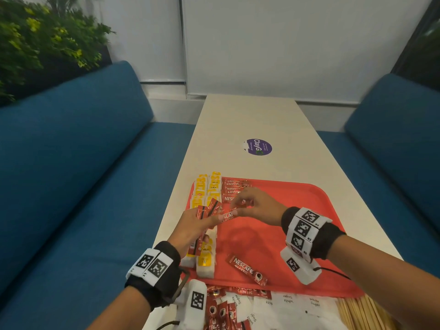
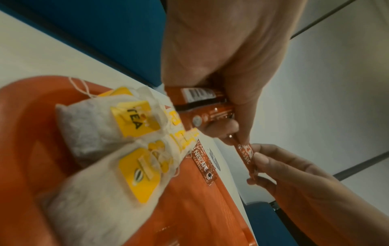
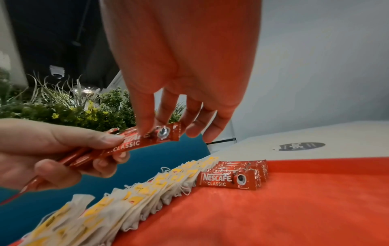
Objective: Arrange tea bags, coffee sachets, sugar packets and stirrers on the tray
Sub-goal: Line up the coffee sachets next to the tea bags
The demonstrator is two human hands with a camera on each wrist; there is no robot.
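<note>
A small bundle of coffee sachets (image 1: pixel 204 219) was held in the left hand (image 1: pixel 190 228), fingers curled round it, above the left edge of the red tray (image 1: pixel 309 203). One sachet (image 1: pixel 229 214) was being drawn out of the bundle by the right hand (image 1: pixel 256 206), its free end pinched between thumb and fingertips (image 3: pixel 147 126) (the remaining fingers hung loosely spread beside it). The left grip appeared to serve as a magazine, so that sachets could be fed off singly without reaching back to the counter (image 1: pixel 250 120). The pinched sachet's long axis lay roughly across the body, left to right, nearly level, with the cup-printed end toward the right hand and the lettered end inside the left grip. A short row of sachets (image 3: pixel 235 174) had been laid at the tray's far left, each with its long axis across the tray and overlapping the next; the drawn sachet was judged to be meant for the near end of that row, in the same heading. Tea bags (image 3: pixel 147 193) were lined along the tray's left rim, just beside the row, yellow tags up. One stray sachet (image 1: pixel 247 270) lay diagonally near the tray's front edge. Off the tray, on the near counter, more loose sachets (image 1: pixel 221 313), white sugar packets (image 1: pixel 288 303) and wooden stirrers (image 1: pixel 357 310) were waiting, so the task was judged well short of finished.
</note>
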